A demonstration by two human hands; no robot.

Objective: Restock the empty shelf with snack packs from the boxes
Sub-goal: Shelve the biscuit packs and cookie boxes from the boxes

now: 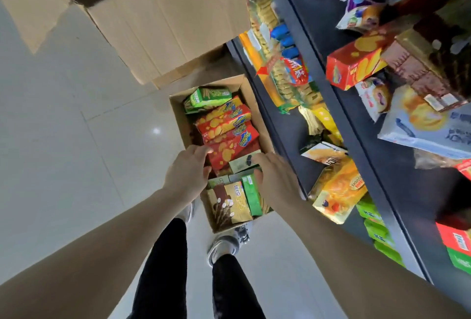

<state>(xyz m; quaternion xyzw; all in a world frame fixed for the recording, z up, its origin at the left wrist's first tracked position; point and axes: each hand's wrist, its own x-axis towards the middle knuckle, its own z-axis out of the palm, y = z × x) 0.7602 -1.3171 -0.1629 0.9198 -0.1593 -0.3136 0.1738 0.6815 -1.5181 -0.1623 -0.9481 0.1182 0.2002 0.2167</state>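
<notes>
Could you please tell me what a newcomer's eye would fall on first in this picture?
The open cardboard box on the pale floor, packed with red snack packs and green packs, draws the eye first, with the person's left grip and right grip reaching into it. To the right, the dark shelf carries a colourful jumble of snacks.
</notes>
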